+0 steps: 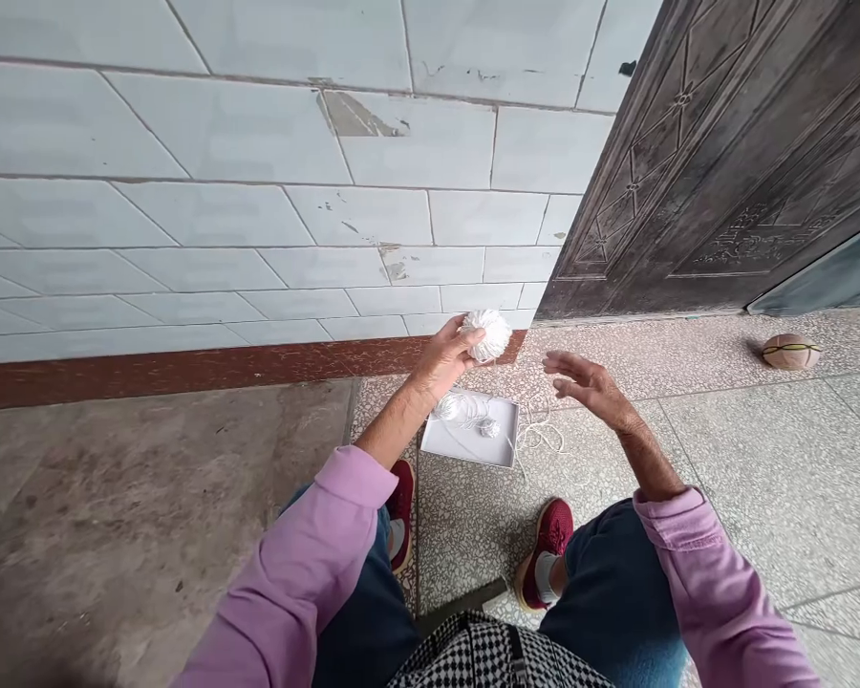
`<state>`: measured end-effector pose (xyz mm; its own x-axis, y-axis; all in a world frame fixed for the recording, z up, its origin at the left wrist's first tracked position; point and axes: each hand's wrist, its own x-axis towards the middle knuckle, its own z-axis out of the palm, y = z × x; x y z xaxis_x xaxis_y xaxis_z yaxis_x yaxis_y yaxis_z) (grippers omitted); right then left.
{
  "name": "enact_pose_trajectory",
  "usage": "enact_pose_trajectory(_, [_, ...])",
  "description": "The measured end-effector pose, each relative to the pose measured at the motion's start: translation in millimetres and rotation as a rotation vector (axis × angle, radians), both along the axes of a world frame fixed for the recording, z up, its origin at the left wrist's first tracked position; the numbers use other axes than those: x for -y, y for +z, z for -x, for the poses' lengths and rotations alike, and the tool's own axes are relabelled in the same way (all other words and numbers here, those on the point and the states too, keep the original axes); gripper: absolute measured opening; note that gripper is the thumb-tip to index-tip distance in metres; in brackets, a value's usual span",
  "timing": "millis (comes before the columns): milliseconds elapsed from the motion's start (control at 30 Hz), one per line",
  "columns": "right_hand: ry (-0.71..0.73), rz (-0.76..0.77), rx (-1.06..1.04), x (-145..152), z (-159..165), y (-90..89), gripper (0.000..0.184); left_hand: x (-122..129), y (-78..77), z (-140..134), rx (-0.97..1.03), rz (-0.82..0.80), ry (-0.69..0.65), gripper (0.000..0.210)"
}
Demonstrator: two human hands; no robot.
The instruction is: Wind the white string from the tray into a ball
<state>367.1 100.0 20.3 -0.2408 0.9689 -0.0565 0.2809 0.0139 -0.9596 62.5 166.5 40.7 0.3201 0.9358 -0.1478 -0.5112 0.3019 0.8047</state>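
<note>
A ball of white yarn (488, 334) rests in the grip of my left hand (450, 354), the thumb pressed on its near side. To its right, my right hand (589, 387) is held up with the fingers stretched apart and nothing visible in them. Below the hands, a shallow white box (465, 452) stands on the floor. Inside it lie a small white yarn ball (488, 428) and a larger wound bundle of white yarn (447, 408). Loose strands of white yarn (543, 435) trail over the box's right edge onto the floor.
A white tiled wall (258, 220) with a red-brown base strip (150, 375) rises ahead. At the right are a dark carved door (723, 172) and a brown ball (791, 352) on the speckled floor. My red shoes (555, 526) are on either side below the box.
</note>
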Motion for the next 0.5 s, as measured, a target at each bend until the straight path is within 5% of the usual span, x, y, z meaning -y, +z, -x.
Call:
enact_pose_trajectory(233, [-0.012, -0.052, -0.222, -15, 74, 2.8, 0.070, 16, 5.1, 4, -0.060, -0.012, -0.125, 0.072])
enact_pose_trajectory(400, [-0.027, 0.010, -0.278, -12, 77, 15.0, 0.036, 22, 9.5, 16, -0.133, -0.032, -0.174, 0.072])
enact_pose_trajectory(500, [-0.021, 0.060, -0.394, -5, 68, 28.4, 0.039, 23, 8.7, 21, -0.181, -0.048, -0.186, 0.075])
